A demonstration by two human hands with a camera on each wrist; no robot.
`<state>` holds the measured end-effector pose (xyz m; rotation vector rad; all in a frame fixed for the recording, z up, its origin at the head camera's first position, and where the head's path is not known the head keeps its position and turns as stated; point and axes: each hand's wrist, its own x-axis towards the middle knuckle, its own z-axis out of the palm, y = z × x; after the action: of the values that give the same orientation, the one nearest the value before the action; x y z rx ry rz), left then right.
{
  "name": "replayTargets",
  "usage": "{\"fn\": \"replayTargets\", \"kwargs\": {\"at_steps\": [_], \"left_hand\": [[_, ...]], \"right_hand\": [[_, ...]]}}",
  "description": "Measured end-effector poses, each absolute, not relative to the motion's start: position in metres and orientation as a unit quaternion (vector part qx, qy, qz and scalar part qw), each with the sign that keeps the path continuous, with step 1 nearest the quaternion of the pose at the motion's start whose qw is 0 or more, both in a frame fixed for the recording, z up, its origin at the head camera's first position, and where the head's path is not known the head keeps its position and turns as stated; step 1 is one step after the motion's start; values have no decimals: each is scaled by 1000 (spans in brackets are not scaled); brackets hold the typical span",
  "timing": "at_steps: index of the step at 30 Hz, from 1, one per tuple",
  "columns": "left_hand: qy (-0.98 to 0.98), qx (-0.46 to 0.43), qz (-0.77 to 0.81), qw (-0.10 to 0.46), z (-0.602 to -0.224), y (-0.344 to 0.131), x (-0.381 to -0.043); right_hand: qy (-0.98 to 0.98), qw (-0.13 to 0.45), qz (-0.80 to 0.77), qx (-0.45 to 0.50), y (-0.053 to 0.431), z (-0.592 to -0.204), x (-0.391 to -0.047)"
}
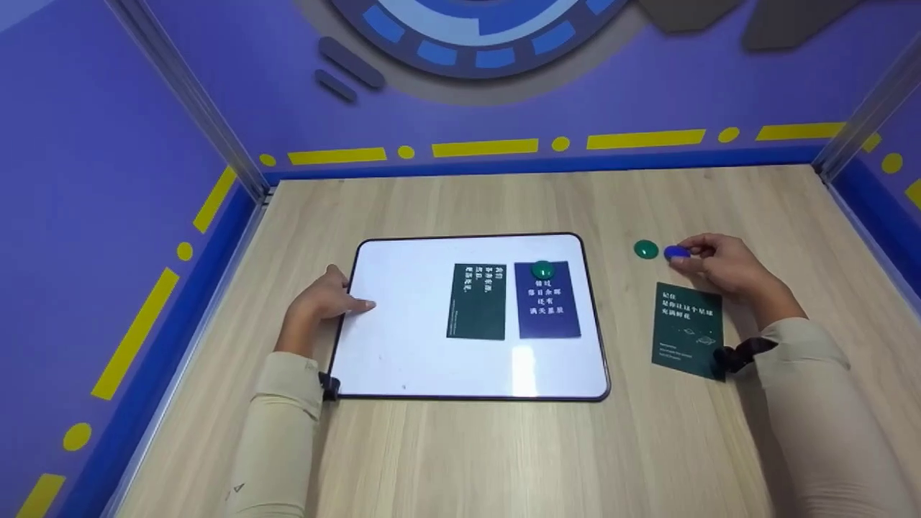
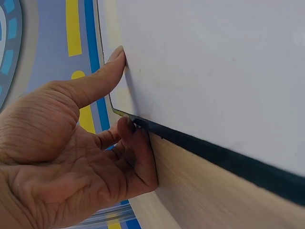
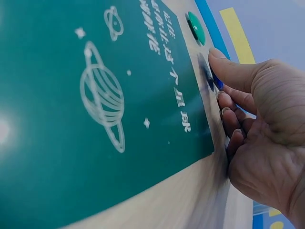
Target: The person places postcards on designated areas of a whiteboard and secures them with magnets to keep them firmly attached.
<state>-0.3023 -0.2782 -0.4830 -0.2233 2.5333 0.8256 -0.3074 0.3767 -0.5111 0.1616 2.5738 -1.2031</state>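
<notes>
A whiteboard [image 1: 410, 324] with a dark frame lies on the table, and my left hand [image 1: 316, 301] grips its left edge. In the left wrist view the thumb [image 2: 102, 81] presses on the white face while the other fingers curl at the frame. On the board's right half lie a dark green card [image 1: 476, 313] and a purple-blue card [image 1: 548, 324], the latter with a round green magnet [image 1: 542, 270] on its top part. To the board's right, my right hand [image 1: 730, 265] pinches a round blue magnet [image 1: 675, 252] between thumb and fingers.
A second green magnet [image 1: 646, 250] sits on the table just left of the blue one. Below my right hand lies another dark green card [image 1: 680, 342] with white writing and planet drawings. Blue-purple walls [image 1: 496, 122] enclose the wooden table [image 1: 460, 460] at the back and sides.
</notes>
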Motion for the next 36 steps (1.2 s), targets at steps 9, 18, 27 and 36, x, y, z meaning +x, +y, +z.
{"fn": "replayTargets", "kwargs": {"at_steps": [9,18,27,36], "left_hand": [[921,-86,301,232,-484,-280,-301],[917,-87,305,241,-480,-281,-302],[920,-96,304,227,-485,-276,-306],[918,-103,307,228,-485,-276,-303]], "right_hand": [[896,153,-414,52,379,-510,-309],[905,144,-398,42,372,-504,-302],[915,93,-393,21,338,-495,-296],[919,78,-385,-24,281,-489,-298]]}}
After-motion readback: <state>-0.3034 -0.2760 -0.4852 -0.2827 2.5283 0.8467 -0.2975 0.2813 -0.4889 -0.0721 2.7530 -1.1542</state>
